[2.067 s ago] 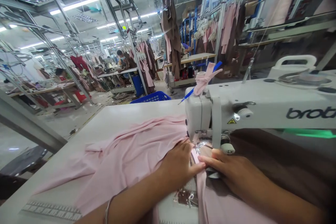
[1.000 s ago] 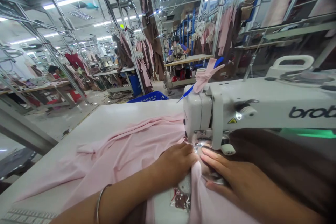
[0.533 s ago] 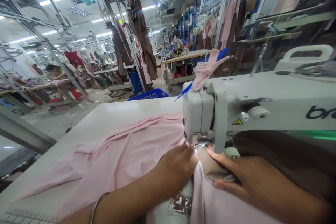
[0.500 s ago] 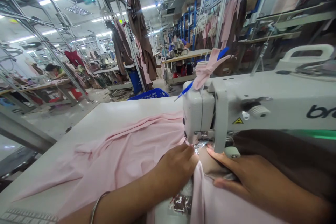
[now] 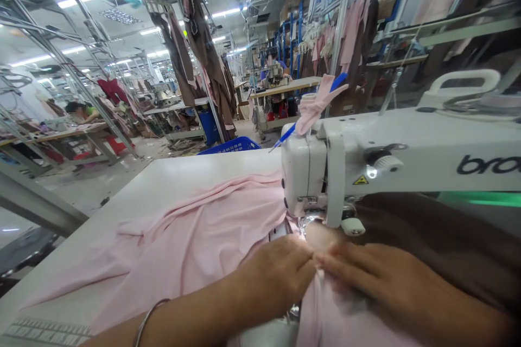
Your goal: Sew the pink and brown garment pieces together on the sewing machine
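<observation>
Low in the middle of the frame, the left hand (image 5: 280, 276) and right hand (image 5: 366, 276) are pinching the pink cloth (image 5: 195, 244) closed-fingered, fingertips meeting, apparently to keep it steady before the sewing machine (image 5: 325, 173) on the table (image 5: 175, 173).

By the one sewing machine (image 5: 391, 165): two hands, left (image 5: 280, 274) and right (image 5: 366, 276); one pink fabric (image 5: 195, 238); one brown fabric (image 5: 439, 238); one blue basket (image 5: 232, 146) behind.
</observation>
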`<action>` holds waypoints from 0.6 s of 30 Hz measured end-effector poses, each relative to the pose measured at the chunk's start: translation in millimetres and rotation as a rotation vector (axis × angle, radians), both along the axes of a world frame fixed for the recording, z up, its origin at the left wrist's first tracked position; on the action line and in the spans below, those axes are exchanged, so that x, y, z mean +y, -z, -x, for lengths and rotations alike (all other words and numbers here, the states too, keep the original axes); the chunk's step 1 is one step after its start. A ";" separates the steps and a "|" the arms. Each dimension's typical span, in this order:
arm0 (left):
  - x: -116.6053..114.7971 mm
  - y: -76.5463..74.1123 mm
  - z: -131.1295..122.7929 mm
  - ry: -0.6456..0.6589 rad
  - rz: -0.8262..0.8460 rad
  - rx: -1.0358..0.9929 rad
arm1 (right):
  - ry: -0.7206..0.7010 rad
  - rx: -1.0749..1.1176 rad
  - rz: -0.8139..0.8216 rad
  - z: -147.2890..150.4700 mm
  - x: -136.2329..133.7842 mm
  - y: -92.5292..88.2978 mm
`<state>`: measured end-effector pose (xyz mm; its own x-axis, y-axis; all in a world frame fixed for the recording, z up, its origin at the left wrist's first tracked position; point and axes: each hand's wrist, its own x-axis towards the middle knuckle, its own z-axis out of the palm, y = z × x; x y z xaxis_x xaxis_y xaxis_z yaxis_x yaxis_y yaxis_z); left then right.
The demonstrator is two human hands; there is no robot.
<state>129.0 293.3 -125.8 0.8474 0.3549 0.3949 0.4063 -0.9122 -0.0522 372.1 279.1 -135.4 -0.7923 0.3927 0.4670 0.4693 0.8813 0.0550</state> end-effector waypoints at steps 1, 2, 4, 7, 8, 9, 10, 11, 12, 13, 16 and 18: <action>-2.3 1.3 1.3 0.025 -0.017 -0.015 | -0.034 -0.001 -0.010 3.0 -3.0 -2.1; -4.1 1.7 2.8 0.043 -0.025 -0.032 | -0.047 -0.002 -0.008 5.2 -5.3 -3.8; -6.4 0.7 5.4 0.067 -0.017 -0.065 | -0.039 -0.003 0.047 6.7 -7.0 -4.8; -8.1 -0.7 7.4 0.073 -0.002 -0.113 | -0.001 0.002 0.164 2.7 -3.8 0.0; -8.4 -0.2 7.5 0.076 -0.003 -0.128 | 0.013 -0.004 0.201 0.8 -2.3 2.6; -8.6 0.9 7.4 0.081 -0.009 -0.142 | 0.022 -0.007 0.228 -1.1 -1.1 5.1; -8.7 2.3 7.2 0.088 -0.015 -0.153 | 0.032 -0.011 0.245 -2.6 -0.4 7.4; -8.8 4.0 7.0 0.093 -0.018 -0.157 | 0.038 -0.017 0.256 -3.7 -0.3 9.2; -9.0 5.5 6.9 0.095 -0.017 -0.155 | 0.039 -0.025 0.262 -4.5 -0.6 10.4; -9.2 6.8 6.9 0.090 -0.013 -0.148 | 0.039 -0.035 0.263 -5.0 -1.3 11.1; -10.6 8.3 6.4 0.077 -0.025 -0.124 | 0.050 -0.066 0.271 -5.9 -2.6 11.1; -12.5 6.8 5.4 0.076 -0.044 -0.095 | 0.060 -0.102 0.280 -6.7 -1.9 11.2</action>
<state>123.6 280.8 -132.5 0.8295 0.2711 0.4884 0.3407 -0.9384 -0.0578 378.8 277.2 -146.7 -0.8009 0.5424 0.2537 0.5255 0.8398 -0.1365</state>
